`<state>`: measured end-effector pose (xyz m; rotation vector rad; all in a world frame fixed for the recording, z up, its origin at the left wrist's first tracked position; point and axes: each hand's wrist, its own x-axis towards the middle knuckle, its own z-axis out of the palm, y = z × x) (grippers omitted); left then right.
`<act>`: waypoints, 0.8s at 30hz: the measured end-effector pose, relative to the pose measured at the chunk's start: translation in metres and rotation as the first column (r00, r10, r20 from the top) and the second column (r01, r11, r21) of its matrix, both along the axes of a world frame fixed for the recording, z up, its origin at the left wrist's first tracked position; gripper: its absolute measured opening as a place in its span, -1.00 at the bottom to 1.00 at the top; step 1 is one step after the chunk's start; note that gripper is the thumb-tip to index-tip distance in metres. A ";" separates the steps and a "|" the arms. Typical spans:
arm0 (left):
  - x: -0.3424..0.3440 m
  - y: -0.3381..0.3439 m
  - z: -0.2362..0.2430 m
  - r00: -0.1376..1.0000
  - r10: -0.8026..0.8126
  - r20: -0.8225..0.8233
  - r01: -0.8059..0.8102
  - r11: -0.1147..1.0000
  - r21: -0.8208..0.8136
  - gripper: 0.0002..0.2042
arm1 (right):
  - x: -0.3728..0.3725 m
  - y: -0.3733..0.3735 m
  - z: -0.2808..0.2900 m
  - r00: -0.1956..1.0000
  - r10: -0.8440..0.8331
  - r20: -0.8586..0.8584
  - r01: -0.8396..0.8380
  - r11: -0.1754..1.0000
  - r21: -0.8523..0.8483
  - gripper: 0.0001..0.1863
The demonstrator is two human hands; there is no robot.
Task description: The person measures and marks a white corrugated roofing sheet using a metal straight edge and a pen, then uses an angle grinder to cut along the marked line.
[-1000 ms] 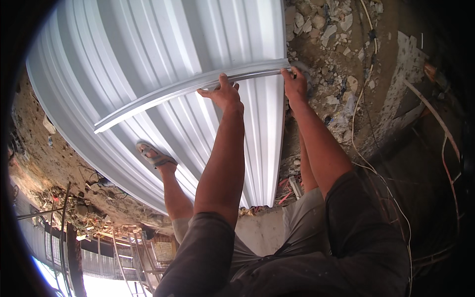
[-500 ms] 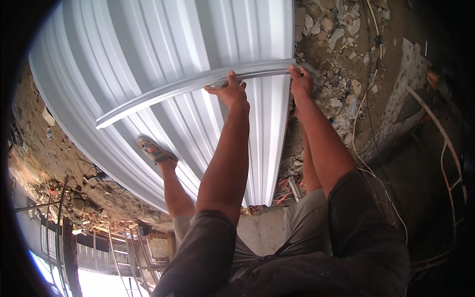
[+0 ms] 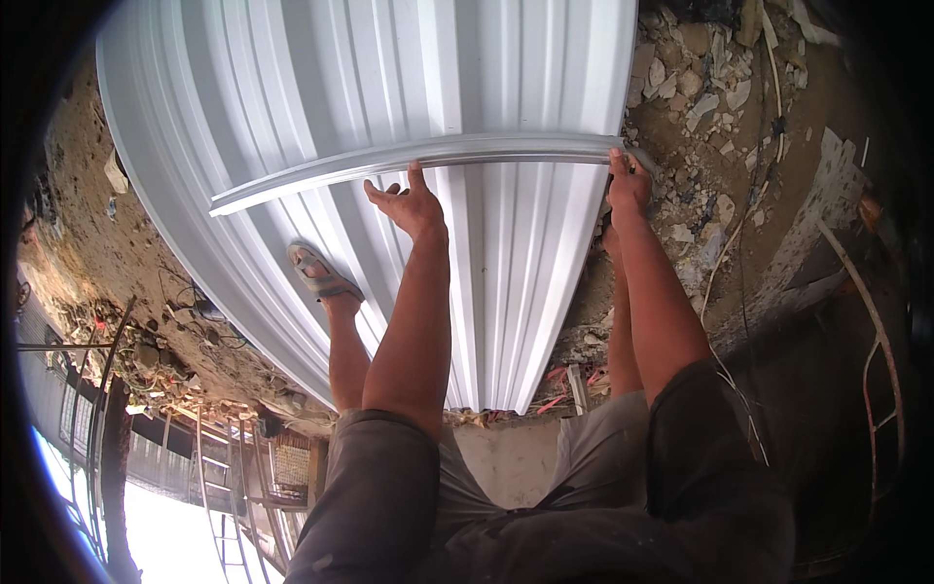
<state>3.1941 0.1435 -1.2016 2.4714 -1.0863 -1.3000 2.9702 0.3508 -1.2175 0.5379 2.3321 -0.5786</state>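
Across the ribbed sheet (image 3: 389, 88), I'm likely steadying the strip (image 3: 457, 151): right fingers (image 3: 617, 162) pinching its end, left fingers (image 3: 416, 179) loosely spread, perhaps wanting firmer contact.

From my end of the feed, I see the left hand (image 3: 411, 208) farther left along the metal strip (image 3: 477, 150) than a second ago, so the gap between it and the right hand (image 3: 630, 187) is wider. Its fingers, earlier laid over the strip, are now spread out, with one fingertip at the lower edge. My view has turned too (everything tilts a little with it): the roofing sheet (image 3: 545, 68) reaches farther right, the strip lies more level across the picture, and the ladder (image 3: 216, 486) sits farther left.
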 end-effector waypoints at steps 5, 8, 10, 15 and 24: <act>0.037 -0.038 -0.024 0.967 0.141 -0.212 -0.159 0.985 -0.069 0.02 | 0.000 -0.001 0.002 0.999 0.035 -0.021 -0.036 0.998 -0.048 -0.40; 0.031 -0.046 -0.017 0.934 0.240 -0.264 -0.253 0.967 -0.017 0.06 | 0.001 -0.012 0.013 0.998 0.018 0.057 -0.018 1.000 0.002 -0.41; 0.026 -0.047 -0.014 0.905 0.290 -0.311 -0.300 0.954 0.017 0.04 | 0.001 -0.013 0.015 0.997 0.022 0.079 -0.023 1.000 0.016 -0.42; 0.022 -0.046 -0.009 0.874 0.326 -0.360 -0.332 0.942 0.046 0.02 | -0.002 -0.010 0.014 0.998 0.011 0.068 -0.015 0.999 0.047 -0.40; 0.026 -0.047 -0.012 0.860 0.329 -0.390 -0.345 0.938 0.032 0.03 | -0.001 -0.012 0.014 0.997 0.020 0.081 -0.023 0.999 0.033 -0.35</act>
